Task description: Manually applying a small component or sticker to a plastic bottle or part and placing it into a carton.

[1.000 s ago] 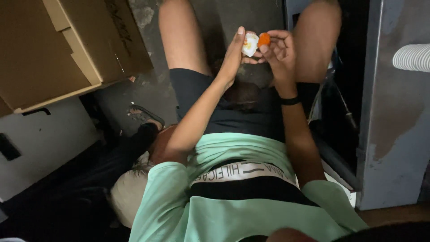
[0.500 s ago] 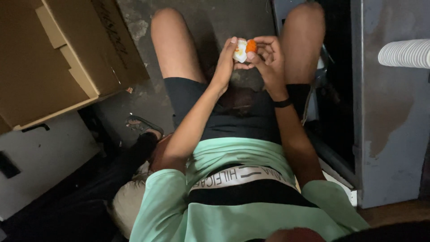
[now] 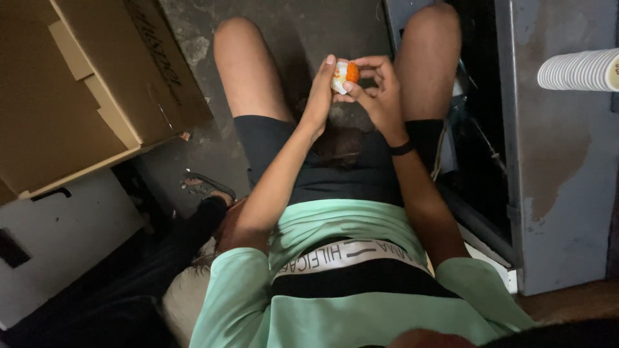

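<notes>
White and orange, the small round object [image 3: 344, 75] sits in the upper middle of the frame, held between both hands above the gap between the person's bare knees. The left hand [image 3: 320, 96] presses its flat fingers against the white side, thumb tucked behind, so it is closed on the object. The right hand [image 3: 379, 90] pinches the orange part with its fingertips [image 3: 358, 62] curled over the top, also gripping it. A black band [image 3: 402, 149] circles the right wrist. A brown cardboard box [image 3: 84, 84] fills the upper left of the frame, resting on a white unit [image 3: 58, 245] at the lower left. A stack of white paper cups [image 3: 579, 69] lies on its side at the upper right edge, beside a grey metal panel [image 3: 561, 180]. A sandal [image 3: 206, 185] lies on the concrete floor [image 3: 284, 32] left of centre
</notes>
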